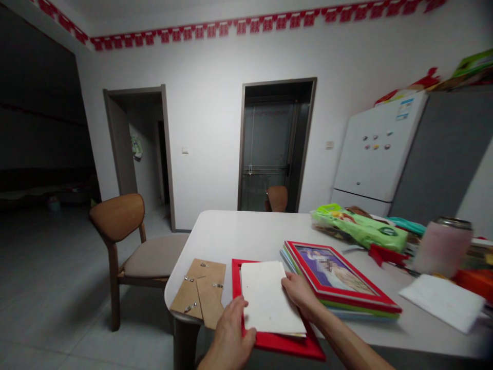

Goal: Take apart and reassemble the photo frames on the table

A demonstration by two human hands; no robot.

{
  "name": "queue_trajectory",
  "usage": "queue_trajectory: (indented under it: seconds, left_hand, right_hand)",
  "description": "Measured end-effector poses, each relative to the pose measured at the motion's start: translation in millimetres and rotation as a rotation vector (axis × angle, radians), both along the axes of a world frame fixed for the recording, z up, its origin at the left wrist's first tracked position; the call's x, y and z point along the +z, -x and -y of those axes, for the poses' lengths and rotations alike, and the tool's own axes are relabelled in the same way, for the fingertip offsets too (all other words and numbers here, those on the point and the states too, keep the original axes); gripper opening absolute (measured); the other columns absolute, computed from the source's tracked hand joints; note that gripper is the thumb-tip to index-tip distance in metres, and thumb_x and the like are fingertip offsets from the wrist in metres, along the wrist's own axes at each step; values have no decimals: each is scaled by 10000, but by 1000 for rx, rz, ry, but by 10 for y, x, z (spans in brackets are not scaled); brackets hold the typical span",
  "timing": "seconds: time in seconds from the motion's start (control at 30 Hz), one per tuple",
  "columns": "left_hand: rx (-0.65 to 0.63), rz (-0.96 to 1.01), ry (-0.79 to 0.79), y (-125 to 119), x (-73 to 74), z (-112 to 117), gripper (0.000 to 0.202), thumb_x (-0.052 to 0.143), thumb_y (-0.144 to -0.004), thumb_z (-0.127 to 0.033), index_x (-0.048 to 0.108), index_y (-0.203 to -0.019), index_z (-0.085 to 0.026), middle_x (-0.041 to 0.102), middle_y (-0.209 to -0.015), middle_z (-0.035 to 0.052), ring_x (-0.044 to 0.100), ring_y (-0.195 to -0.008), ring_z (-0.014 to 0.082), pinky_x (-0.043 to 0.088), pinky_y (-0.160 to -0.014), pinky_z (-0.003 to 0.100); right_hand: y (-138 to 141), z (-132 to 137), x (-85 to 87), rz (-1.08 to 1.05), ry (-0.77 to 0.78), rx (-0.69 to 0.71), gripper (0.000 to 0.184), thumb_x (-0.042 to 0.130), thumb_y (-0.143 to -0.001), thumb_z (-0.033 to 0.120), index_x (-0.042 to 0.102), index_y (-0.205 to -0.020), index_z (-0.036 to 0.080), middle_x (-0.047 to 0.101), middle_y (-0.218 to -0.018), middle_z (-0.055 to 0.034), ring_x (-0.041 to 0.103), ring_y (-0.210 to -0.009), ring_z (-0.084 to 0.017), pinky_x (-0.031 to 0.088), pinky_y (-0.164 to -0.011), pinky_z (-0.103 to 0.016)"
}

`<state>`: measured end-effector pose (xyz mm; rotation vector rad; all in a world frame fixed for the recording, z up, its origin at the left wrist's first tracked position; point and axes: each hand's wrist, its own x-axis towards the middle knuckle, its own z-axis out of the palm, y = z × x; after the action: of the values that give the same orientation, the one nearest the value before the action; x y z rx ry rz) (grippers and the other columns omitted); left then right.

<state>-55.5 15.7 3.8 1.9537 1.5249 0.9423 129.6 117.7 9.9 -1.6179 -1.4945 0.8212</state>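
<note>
A red picture frame [277,343] lies face down at the near edge of the white table [246,231]. A cream sheet [269,298] lies in its opening. My left hand [231,334] rests on the frame's near left side, thumb pressed on the sheet's edge. My right hand [300,293] has its fingers pressed on the sheet's right edge. A brown backing board with metal clips [200,295] lies just left of the frame. A stack of frames [339,277], red one on top with a picture in it, sits to the right.
A green packet [358,226], a pink jar [442,246], a white paper [442,303] and other clutter fill the table's right side. A wooden chair [131,241] stands at the left. A white fridge [377,154] stands behind. Two doorways open in the far wall.
</note>
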Motion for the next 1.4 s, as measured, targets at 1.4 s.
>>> queue_trajectory:
  seconds: [1.4]
  left_hand:
    - [-55,-91,-75,437,-39,75,566,502,-643,-224,393,-1189,-126,356,-1290,106,303,-1190,196,244,-995,320]
  right_hand:
    - [85,95,-84,860,-190,-41,366,377,-738,314,538,-1002,119,575,-904,-140,548,-805,-221,368,-652,-298]
